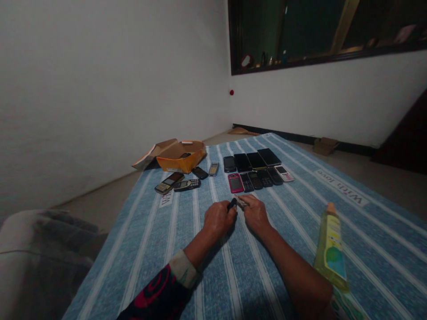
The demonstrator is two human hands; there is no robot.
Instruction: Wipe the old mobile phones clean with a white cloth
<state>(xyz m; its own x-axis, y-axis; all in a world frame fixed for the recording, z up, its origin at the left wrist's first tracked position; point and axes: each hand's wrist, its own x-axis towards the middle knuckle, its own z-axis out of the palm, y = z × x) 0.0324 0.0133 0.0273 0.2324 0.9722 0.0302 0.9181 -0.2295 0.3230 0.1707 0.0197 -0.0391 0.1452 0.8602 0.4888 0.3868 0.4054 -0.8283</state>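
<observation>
My left hand (216,220) is closed around a small black object (231,204), mostly hidden by the fingers; its kind cannot be made out. Right beside it, my right hand (256,215) pinches a whitish, crumpled-looking piece (240,202) that meets the black object. Both hands are low over the striped blue tablecloth (207,266). Just beyond them lies a front row of keypad phones, with a pink phone (235,182) at its left end and a white phone (284,174) at its right. Behind that row are several dark phones, among them a large black one (268,157).
An open orange cardboard box (180,165) stands at the far left with a dark item inside. Near it lie several loose phones, including a Nokia keypad phone (187,185). A bottle of yellow liquid (332,249) rests at the right. A grey-covered seat (40,262) is at left.
</observation>
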